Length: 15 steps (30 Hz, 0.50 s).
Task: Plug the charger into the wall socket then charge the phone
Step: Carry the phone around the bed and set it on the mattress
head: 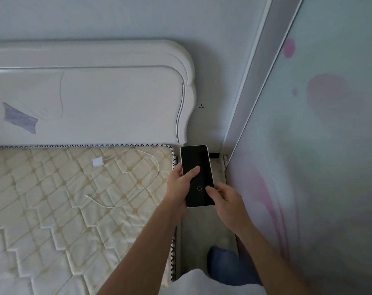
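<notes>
A phone [196,158] with a dark screen and a white case is held upright over the gap beside the bed. My left hand [179,184] grips its left edge with the thumb on the screen. My right hand [224,199] holds its lower right corner. The white charger plug [97,162] lies on the mattress [53,209] near the headboard. Its white cable [153,167] loops to the right and ends in a free connector [87,196] left of my hands. A white wall socket [201,106] sits on the wall just right of the headboard.
A white headboard [95,99] stands against the wall. A frosted wardrobe door [319,145] with pink patterns closes off the right side. Between the bed and the door runs a narrow strip of grey floor [202,226], where my blue-clad leg [225,265] stands.
</notes>
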### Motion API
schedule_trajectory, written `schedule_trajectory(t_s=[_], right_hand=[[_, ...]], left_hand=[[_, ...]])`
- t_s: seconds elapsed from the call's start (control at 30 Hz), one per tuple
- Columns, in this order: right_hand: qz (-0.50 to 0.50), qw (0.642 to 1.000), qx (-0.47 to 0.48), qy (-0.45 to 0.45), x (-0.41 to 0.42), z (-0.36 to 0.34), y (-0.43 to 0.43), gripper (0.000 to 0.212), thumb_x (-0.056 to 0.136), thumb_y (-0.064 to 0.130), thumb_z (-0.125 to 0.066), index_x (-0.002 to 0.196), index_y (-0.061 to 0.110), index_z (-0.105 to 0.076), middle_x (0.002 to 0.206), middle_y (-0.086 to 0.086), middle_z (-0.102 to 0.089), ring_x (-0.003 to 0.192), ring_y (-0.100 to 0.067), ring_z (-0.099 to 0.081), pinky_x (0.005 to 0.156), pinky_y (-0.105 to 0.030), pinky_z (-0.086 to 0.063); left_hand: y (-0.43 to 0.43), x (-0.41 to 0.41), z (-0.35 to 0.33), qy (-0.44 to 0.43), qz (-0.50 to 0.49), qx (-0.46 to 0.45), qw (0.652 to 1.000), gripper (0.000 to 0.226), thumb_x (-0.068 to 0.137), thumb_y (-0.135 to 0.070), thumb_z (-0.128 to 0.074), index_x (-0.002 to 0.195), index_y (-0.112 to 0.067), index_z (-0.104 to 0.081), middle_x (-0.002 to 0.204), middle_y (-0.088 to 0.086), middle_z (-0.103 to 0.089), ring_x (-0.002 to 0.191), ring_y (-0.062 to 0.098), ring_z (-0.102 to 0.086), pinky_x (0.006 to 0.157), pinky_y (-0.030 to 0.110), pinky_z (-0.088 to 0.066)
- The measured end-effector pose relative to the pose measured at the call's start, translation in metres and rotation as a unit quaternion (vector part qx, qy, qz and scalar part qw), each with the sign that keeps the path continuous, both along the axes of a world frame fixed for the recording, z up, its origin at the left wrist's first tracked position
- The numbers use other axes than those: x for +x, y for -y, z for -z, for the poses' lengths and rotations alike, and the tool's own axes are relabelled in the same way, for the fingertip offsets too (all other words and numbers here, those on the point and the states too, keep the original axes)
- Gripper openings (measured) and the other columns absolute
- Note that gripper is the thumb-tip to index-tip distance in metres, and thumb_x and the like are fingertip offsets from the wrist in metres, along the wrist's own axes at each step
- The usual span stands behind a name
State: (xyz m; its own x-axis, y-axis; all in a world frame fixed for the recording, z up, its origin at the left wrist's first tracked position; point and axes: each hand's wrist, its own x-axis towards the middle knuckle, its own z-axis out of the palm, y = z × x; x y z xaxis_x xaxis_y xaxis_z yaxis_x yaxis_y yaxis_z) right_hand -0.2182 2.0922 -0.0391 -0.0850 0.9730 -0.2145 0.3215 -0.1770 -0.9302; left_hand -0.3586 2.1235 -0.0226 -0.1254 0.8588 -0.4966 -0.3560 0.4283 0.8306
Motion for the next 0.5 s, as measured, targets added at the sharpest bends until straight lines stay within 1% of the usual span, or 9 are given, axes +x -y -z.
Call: schedule_trajectory(t_s=[0.1,0.13,0.17,0.23,0.3,0.33,0.4,0.5], right_hand=[[-0.025,1.000,0.001,0.007,-0.009,0.009,-0.039,0.028,0.096,0.034,-0.055,0.077,0.016,-0.065,0.058,0.004,-0.063,0.055,-0.012,-0.057,0.055,-0.038,-0.045],[-0.033,0.999,0.002,0.011,-0.011,0.011,-0.053,0.028,0.097,0.034,-0.054,0.077,0.017,-0.065,0.058,0.005,-0.062,0.054,-0.011,-0.056,0.056,-0.036,-0.045],[-0.043,0.999,0.005,0.015,-0.014,0.012,-0.068,0.028,0.097,0.032,-0.054,0.075,0.019,-0.063,0.057,0.006,-0.060,0.053,-0.008,-0.053,0.054,-0.032,-0.043],[-0.063,0.998,0.014,0.026,-0.021,0.016,-0.104,0.029,0.097,0.032,-0.055,0.071,0.020,-0.062,0.057,0.007,-0.060,0.051,-0.007,-0.052,0.050,-0.026,-0.040],[-0.089,0.995,0.018,0.031,-0.031,0.020,-0.143,0.032,0.095,0.038,-0.055,0.072,0.018,-0.064,0.061,0.002,-0.063,0.054,-0.011,-0.057,0.050,-0.030,-0.043],[-0.106,0.994,0.022,0.036,-0.037,0.022,-0.163,0.033,0.094,0.041,-0.054,0.073,0.018,-0.064,0.062,0.000,-0.064,0.055,-0.013,-0.058,0.050,-0.032,-0.044],[-0.140,0.989,0.026,0.045,-0.049,0.026,-0.204,0.034,0.094,0.041,-0.055,0.072,0.017,-0.064,0.061,-0.002,-0.063,0.055,-0.013,-0.059,0.049,-0.031,-0.042],[-0.189,0.981,0.021,0.047,-0.067,0.025,-0.262,0.040,0.092,0.043,-0.056,0.069,0.011,-0.062,0.059,-0.008,-0.060,0.054,-0.015,-0.055,0.051,-0.034,-0.040]], left_hand=[[-0.034,-0.010,0.003,0.005,-0.018,-0.002,1.000,0.018,0.090,-0.008,-0.068,0.108,-0.007,-0.066,0.104,0.026,-0.071,0.089,0.036,-0.070,0.088,0.057,-0.057],[-0.046,-0.013,0.004,0.005,-0.026,0.000,1.000,0.016,0.090,-0.007,-0.067,0.106,-0.007,-0.066,0.100,0.024,-0.071,0.088,0.035,-0.070,0.087,0.055,-0.058],[-0.059,-0.017,0.006,0.005,-0.033,0.001,0.999,0.014,0.091,-0.006,-0.067,0.104,-0.008,-0.066,0.098,0.022,-0.071,0.087,0.034,-0.070,0.086,0.054,-0.058],[-0.086,-0.025,0.008,0.004,-0.050,0.001,0.999,0.014,0.091,-0.007,-0.067,0.105,-0.008,-0.065,0.095,0.018,-0.072,0.084,0.031,-0.071,0.079,0.048,-0.061],[-0.115,-0.036,0.011,0.000,-0.077,-0.003,0.997,0.016,0.090,-0.008,-0.068,0.105,-0.008,-0.065,0.093,0.017,-0.073,0.079,0.028,-0.072,0.069,0.040,-0.062],[-0.129,-0.043,0.014,-0.002,-0.094,-0.007,0.996,0.016,0.090,-0.009,-0.069,0.105,-0.008,-0.065,0.094,0.017,-0.073,0.079,0.027,-0.072,0.067,0.039,-0.062],[-0.156,-0.056,0.017,-0.001,-0.127,-0.014,0.992,0.016,0.090,-0.010,-0.069,0.106,-0.009,-0.065,0.097,0.019,-0.073,0.080,0.028,-0.073,0.069,0.041,-0.062],[-0.197,-0.071,0.019,0.010,-0.175,-0.023,0.984,0.021,0.090,-0.011,-0.068,0.111,-0.007,-0.065,0.105,0.022,-0.073,0.085,0.031,-0.073,0.076,0.046,-0.062]])
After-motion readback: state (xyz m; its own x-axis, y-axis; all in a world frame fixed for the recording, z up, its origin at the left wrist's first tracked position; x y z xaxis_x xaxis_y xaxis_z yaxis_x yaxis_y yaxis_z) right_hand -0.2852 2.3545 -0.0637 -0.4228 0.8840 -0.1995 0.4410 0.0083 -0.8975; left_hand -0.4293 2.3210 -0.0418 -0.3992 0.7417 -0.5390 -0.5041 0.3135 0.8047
